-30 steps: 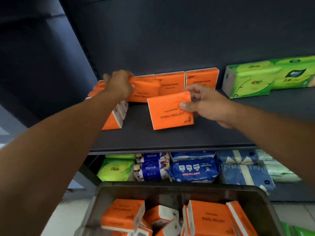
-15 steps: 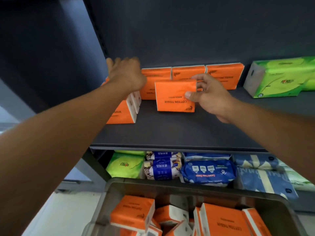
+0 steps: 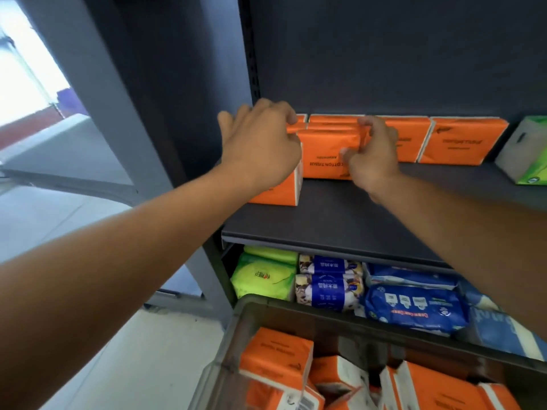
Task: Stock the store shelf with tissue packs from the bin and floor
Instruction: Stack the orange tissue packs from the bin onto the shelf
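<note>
Orange tissue packs stand in rows on the dark shelf [image 3: 340, 229]. My right hand [image 3: 371, 155] grips the right end of one orange pack [image 3: 325, 152], which stands upright in front of other orange packs. My left hand [image 3: 262, 143] lies with curled fingers over the top of the leftmost orange packs [image 3: 278, 192]; a grip cannot be made out. Two more orange packs [image 3: 457, 142] stand against the back wall to the right. Below, the grey bin [image 3: 349, 321] holds several orange packs [image 3: 275, 356].
A green tissue pack [image 3: 525, 155] sits at the shelf's far right. The lower shelf carries green [image 3: 263, 275], blue-and-white [image 3: 328, 285] and blue packs [image 3: 414, 306]. The shelf's upright post [image 3: 165, 119] rises at the left, with pale floor [image 3: 142, 350] beside the bin.
My right hand has carried the orange pack left and back, standing it against the row beside the left stack. The view has shifted, so the shelf sits further right.
</note>
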